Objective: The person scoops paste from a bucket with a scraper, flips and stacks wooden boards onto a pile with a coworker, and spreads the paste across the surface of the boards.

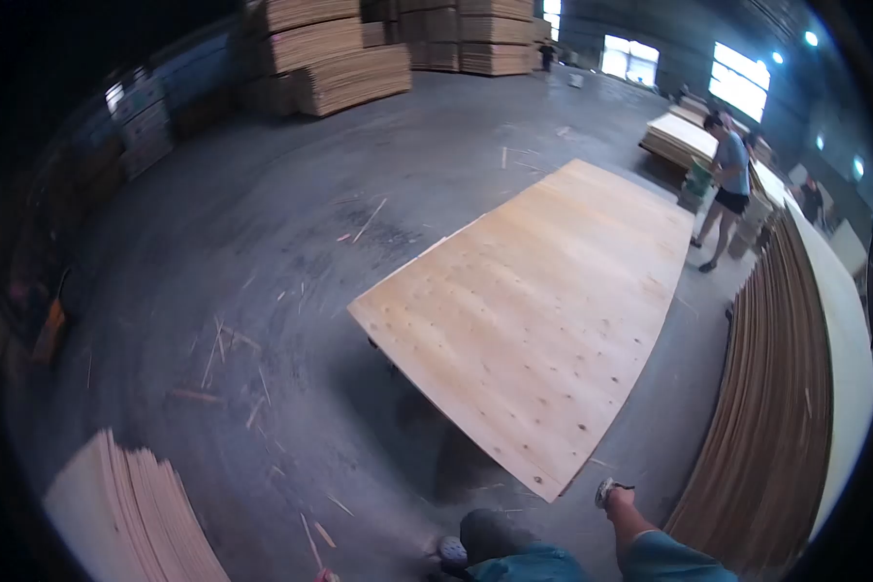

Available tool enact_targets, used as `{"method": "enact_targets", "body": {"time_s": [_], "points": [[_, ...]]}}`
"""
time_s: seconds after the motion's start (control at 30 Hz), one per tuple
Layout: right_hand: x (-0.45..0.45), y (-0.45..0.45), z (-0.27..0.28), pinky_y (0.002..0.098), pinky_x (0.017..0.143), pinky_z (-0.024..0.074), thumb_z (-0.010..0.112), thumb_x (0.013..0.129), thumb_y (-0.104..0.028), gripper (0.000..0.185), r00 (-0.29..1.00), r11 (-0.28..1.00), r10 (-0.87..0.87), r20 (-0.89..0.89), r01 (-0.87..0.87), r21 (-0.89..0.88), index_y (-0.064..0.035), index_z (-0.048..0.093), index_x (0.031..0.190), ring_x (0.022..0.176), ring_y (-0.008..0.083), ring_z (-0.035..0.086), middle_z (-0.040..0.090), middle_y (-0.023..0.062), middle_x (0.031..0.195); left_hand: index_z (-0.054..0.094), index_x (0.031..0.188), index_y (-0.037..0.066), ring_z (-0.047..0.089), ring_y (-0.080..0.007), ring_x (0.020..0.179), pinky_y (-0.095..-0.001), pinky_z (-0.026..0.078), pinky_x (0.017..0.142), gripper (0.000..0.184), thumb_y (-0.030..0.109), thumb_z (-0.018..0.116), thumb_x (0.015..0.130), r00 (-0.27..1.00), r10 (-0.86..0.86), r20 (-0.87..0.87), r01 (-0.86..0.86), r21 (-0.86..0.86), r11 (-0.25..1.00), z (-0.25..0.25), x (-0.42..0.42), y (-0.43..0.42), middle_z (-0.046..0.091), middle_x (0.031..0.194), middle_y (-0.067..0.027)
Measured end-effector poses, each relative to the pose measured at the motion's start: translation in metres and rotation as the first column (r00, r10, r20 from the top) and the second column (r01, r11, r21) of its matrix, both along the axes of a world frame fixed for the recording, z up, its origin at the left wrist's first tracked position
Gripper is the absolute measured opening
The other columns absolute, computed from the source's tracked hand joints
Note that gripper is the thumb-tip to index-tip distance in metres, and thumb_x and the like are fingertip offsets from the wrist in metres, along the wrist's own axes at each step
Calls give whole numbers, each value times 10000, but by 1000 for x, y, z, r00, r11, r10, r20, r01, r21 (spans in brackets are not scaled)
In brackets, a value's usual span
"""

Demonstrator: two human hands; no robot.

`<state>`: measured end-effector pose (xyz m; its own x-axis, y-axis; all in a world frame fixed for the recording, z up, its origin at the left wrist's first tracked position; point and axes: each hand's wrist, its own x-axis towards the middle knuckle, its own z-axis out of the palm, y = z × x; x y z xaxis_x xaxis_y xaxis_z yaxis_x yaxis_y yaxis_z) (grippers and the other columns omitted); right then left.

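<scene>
A large plywood sheet (pixel 524 310) with scattered knots lies raised above the floor, its near corner pointing towards me. My right hand (pixel 613 493), in a pale glove, is just right of that corner and apart from the sheet. Its fingers are too small and blurred to make out. At the bottom edge, a small pinkish bit (pixel 328 576) may be part of my left hand; the rest is out of frame. Below the sheet, my shoe (pixel 451 551) shows on the floor.
A tall stack of veneer sheets (pixel 766 388) stands along the right. Another veneer stack (pixel 131 514) is at lower left. Wood splinters (pixel 369 221) litter the concrete floor. A person (pixel 732 179) stands beyond the sheet, near a green container (pixel 696 177). Board piles (pixel 349 78) rise behind.
</scene>
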<state>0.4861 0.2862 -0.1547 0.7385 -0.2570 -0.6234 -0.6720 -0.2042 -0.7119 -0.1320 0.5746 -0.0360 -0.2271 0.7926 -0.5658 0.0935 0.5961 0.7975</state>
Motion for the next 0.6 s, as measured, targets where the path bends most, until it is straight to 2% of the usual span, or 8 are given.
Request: {"method": "enact_targets", "body": {"time_s": [0.13,0.23,0.27,0.3,0.37,0.47,0.53,0.6], "points": [[-39,123,20,367,648,552,539,887,22,245,997,997,-42,-62,38,-72,13,699,1072,752,210,685,703,97,920,547,1438,60,609,-250,1165,-383,486,1028,449,340,536,1087,955,-294,36,291,66,954,74,125,211,648,1313,-107],[-52,212,-49,357,699,566,543,851,44,303,988,988,-156,9,156,19,29,693,1114,783,211,687,706,103,955,589,1366,71,622,-193,1019,-348,512,930,379,225,639,1023,908,-416,-53,411,311,857,-71,184,377,658,1165,-61],[-57,246,-57,360,736,568,545,837,53,321,973,961,-230,-10,228,155,35,686,1125,805,218,691,712,91,966,604,1341,74,627,-174,970,-337,521,897,364,186,674,1002,882,-459,-112,461,413,785,-122,215,430,661,1115,-46],[-61,281,-78,361,755,564,559,836,45,329,956,953,-271,116,249,174,34,683,1141,823,218,692,715,90,979,586,1358,85,611,-145,911,-319,517,862,377,209,669,1012,850,-527,19,491,337,803,-126,255,473,650,1062,-15],[-76,335,-122,362,791,555,590,835,23,344,911,934,-341,231,300,196,29,684,1166,858,214,692,724,89,1001,580,1361,66,573,-104,880,-268,497,832,390,180,679,1002,696,-702,-147,702,340,625,-121,335,514,622,1039,12],[-97,416,-112,350,818,540,636,846,-30,324,889,889,-447,104,427,168,28,707,1158,889,198,683,737,96,1015,637,1298,-2,627,-294,1218,-398,476,1074,462,284,716,943,255,-870,-421,967,101,234,-90,422,579,668,1289,-176],[-106,466,-99,341,811,537,647,856,-58,273,858,863,-504,95,500,72,55,724,1092,880,186,677,740,100,995,635,1308,-12,601,-333,1273,-417,453,1109,524,322,730,915,-15,-786,-618,996,61,-67,-49,488,613,649,1327,-209],[-105,513,-88,347,816,538,642,868,-86,257,785,787,-617,63,613,66,85,730,1039,880,200,685,745,114,976,628,1335,-9,567,-375,1319,-436,431,1135,593,381,721,897,-176,-726,-665,969,13,-247,-70,538,672,620,1377,-228]]}}
